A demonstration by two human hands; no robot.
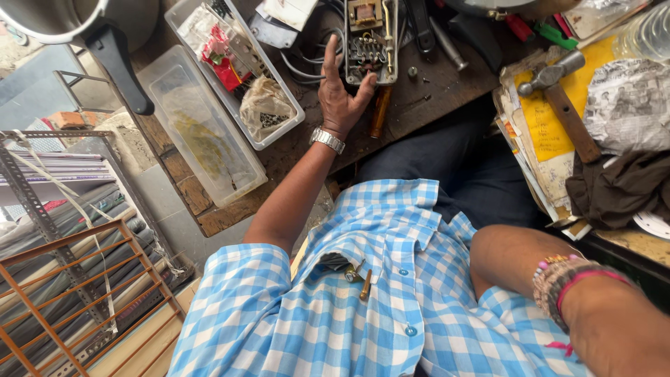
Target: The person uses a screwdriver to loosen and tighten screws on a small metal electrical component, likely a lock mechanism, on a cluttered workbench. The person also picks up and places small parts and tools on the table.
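Observation:
My left hand [340, 94] reaches out to the wooden workbench [433, 91], fingers spread and pointing away from me. Its thumb rests against the lower edge of an opened electrical unit [371, 42] with exposed coils and metal contacts. A brown tool handle [379, 112] lies just under the hand. A metal watch [327, 139] sits on that wrist. Only my right forearm, with beaded bracelets [565, 283], shows at the bottom right; the hand itself is out of frame. My blue checked shirt [363, 307] fills the foreground.
Two clear plastic trays [202, 132] [237, 63] lie at the bench's left, one holding packets. A hammer [558, 91] rests on yellow papers [551, 132], beside a dark cloth [614, 188]. A pot with a black handle [115, 59] is at the top left, and metal racks [70, 279] stand below it.

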